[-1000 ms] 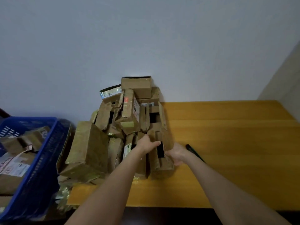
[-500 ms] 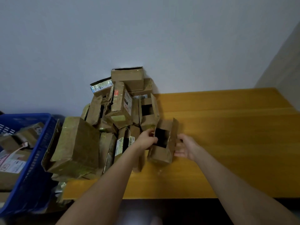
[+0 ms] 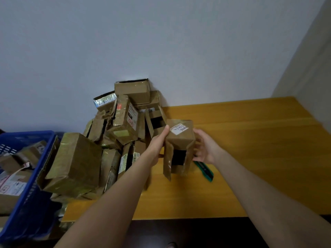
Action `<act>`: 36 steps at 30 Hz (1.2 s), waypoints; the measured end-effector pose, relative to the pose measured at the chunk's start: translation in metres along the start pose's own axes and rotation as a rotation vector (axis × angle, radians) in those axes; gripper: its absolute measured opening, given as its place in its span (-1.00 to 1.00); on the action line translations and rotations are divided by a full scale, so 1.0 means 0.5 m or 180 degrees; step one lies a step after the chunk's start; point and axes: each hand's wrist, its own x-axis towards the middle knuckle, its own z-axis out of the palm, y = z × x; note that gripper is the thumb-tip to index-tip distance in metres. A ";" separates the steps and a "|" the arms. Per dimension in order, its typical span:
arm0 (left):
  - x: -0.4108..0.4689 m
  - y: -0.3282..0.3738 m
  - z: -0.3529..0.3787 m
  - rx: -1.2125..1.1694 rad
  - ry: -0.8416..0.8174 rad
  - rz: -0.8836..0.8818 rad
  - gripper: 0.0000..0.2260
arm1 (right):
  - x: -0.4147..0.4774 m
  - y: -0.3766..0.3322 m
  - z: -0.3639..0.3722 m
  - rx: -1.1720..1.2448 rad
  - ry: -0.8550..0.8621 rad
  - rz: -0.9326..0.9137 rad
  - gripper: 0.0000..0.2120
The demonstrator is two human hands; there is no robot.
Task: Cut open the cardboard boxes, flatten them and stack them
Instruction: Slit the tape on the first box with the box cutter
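The box (image 3: 180,140) is up off the table (image 3: 250,158), held between both hands just right of the pile (image 3: 125,129) of unopened boxes. The left hand (image 3: 157,145) grips its left side with the thumb laid along the upper edge. The right hand (image 3: 206,149) cups the right side, its fingers partly hidden behind the cardboard. The face with the white label (image 3: 179,128) looks up, and the open end hangs toward the person with loose flaps (image 3: 168,163) dangling.

The step seems to be turning the box to find the seam that is still taped. It would go best to set the box down on bare table with that seam facing up, steady it with the left hand, and only then reach for the green knife (image 3: 204,170) lying just under the right hand, cutting away from the holding fingers.

Half a second ago the box sat low against the pile, tilted, with its dark opening facing up. Now it is raised and turned over, and the knife has come into view.
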 end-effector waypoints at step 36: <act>0.125 -0.058 0.015 0.4451 -0.0081 0.0547 -0.14 | 0.172 0.189 -0.093 -0.4938 0.1685 -0.0021 -0.43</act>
